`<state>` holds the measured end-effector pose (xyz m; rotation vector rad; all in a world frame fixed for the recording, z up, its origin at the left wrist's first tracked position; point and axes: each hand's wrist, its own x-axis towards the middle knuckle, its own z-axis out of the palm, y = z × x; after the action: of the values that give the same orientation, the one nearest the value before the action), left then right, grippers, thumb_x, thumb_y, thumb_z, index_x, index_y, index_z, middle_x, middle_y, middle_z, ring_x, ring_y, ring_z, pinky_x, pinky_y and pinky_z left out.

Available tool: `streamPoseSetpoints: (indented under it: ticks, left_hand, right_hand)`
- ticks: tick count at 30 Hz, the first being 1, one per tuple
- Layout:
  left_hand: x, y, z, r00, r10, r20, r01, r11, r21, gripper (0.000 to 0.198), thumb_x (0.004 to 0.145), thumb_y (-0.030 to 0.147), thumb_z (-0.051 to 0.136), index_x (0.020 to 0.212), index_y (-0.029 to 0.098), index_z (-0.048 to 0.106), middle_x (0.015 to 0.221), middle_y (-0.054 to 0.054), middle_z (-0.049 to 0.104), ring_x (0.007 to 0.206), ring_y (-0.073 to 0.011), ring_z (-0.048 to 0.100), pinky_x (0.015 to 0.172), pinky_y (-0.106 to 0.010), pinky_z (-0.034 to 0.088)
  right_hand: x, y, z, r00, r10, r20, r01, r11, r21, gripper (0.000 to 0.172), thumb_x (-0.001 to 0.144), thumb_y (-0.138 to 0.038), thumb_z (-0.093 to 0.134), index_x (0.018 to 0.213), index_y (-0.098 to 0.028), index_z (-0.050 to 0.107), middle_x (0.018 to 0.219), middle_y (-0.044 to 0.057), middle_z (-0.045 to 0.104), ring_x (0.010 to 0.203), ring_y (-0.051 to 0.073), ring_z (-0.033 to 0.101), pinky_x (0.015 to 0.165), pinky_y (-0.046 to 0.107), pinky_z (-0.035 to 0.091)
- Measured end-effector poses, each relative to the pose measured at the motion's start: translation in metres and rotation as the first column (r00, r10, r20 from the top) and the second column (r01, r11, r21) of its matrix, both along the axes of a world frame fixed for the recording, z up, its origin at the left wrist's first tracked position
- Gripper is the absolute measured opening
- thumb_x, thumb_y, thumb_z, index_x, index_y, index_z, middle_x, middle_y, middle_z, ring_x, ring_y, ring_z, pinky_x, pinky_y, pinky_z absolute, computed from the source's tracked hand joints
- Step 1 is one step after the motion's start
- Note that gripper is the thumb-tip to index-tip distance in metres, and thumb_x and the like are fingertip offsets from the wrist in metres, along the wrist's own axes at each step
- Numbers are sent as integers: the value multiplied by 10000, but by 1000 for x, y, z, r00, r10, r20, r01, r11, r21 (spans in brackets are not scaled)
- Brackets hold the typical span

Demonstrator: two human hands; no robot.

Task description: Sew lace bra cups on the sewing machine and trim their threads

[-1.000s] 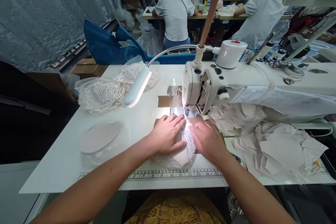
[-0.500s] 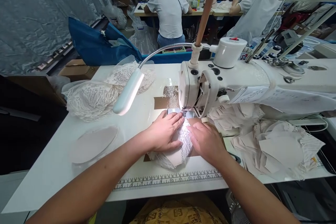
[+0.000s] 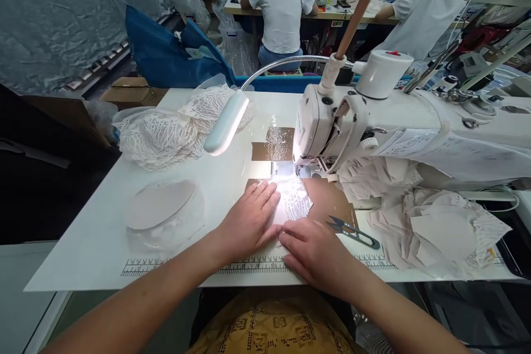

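A pale fabric piece with white lace lies under the needle area of the sewing machine, lit brightly by the lamp. My left hand rests flat on its left side, fingers stretched toward the needle. At the near edge of the piece, my right hand has its fingers bent together on the cloth; its fingertips almost meet my left thumb, and the exact grip is partly hidden. Thread snips lie just right of my right hand, on brown tape.
Piled lace pieces sit at the back left, with pale oval pieces nearer. Stacked cut pieces cover the right side. A lamp arches over the table. A printed ruler runs along the front edge. Two co-workers sit beyond.
My right hand has moved from beside the needle back to the near edge of the cloth, uncovering the snips. The lace piece now lies flatter and turned. The view has shifted.
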<state>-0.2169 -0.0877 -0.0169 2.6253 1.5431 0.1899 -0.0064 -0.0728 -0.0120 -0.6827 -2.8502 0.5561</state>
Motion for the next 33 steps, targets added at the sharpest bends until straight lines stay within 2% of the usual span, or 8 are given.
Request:
streamPoseSetpoints:
  ticks: [5, 11, 16, 19, 22, 25, 28, 33]
  left_hand:
    - [-16, 9, -1, 998, -43, 48, 49, 988, -147, 716, 914, 495, 485, 1457, 61, 315, 1542, -238, 240, 1432, -397, 210, 1118, -584, 274]
    - [-37, 27, 15, 990, -134, 32, 138, 950, -281, 806, 788, 302, 591, 1500, 168, 237, 1586, -160, 161, 1457, -361, 152, 1162, -580, 164]
    - [-35, 19, 36, 990, -116, 77, 130, 968, -215, 672, 779, 243, 609, 1416, 193, 403, 1521, -143, 339, 1430, -374, 223, 1135, -612, 196]
    - [-17, 15, 41, 967, -126, 221, 155, 981, -118, 432, 869, 284, 563, 1284, 165, 534, 1356, -139, 522, 1279, -309, 452, 1044, -487, 392]
    - [8, 20, 29, 959, -96, 267, 123, 989, -86, 246, 911, 300, 524, 1067, 144, 634, 1043, -104, 639, 933, -220, 599, 755, -332, 501]
    - [24, 30, 7, 979, -37, 198, 38, 999, -4, 257, 933, 257, 463, 779, 138, 631, 756, -58, 594, 679, -164, 536, 582, -279, 413]
    - [26, 35, -8, 982, -55, 180, 39, 995, 89, 330, 952, 222, 400, 687, 143, 580, 684, -47, 558, 628, -152, 485, 558, -281, 357]
    - [21, 33, -10, 976, -71, 204, 57, 996, 71, 324, 958, 213, 376, 692, 148, 549, 700, -53, 557, 631, -156, 464, 558, -289, 333]
  right_hand:
    - [-9, -16, -11, 994, -77, -72, 73, 995, -62, 286, 909, -286, 521, 1148, -134, 566, 1130, 104, 591, 920, 235, 501, 790, 365, 429]
    - [-16, -24, -14, 993, -47, -113, 42, 998, -39, 302, 914, -288, 515, 1177, -148, 561, 1199, 123, 586, 951, 249, 520, 795, 384, 443]
    - [12, -14, -11, 974, -91, -208, 86, 996, -31, 237, 941, -230, 484, 1150, -168, 578, 1110, 81, 653, 947, 219, 564, 794, 358, 445]
    - [27, -6, -12, 962, -176, -211, 181, 983, 6, 218, 946, -204, 472, 1126, -169, 590, 1060, 67, 676, 870, 201, 582, 743, 343, 452]
    - [33, -1, -15, 951, -230, -206, 251, 965, 79, 223, 947, -201, 468, 1124, -169, 599, 1032, 69, 686, 857, 205, 598, 728, 341, 460]
    - [35, 1, -17, 949, -255, -184, 282, 949, 139, 232, 952, -210, 455, 1124, -172, 607, 1001, 68, 693, 847, 209, 608, 728, 344, 460]
    - [36, 3, -16, 948, -276, -158, 302, 939, 168, 235, 954, -211, 450, 1120, -176, 613, 996, 63, 696, 851, 209, 611, 748, 343, 449]
    - [27, 9, -15, 943, -298, -149, 325, 922, 211, 259, 946, -201, 456, 1158, -173, 603, 1015, 65, 683, 840, 202, 574, 747, 320, 417]
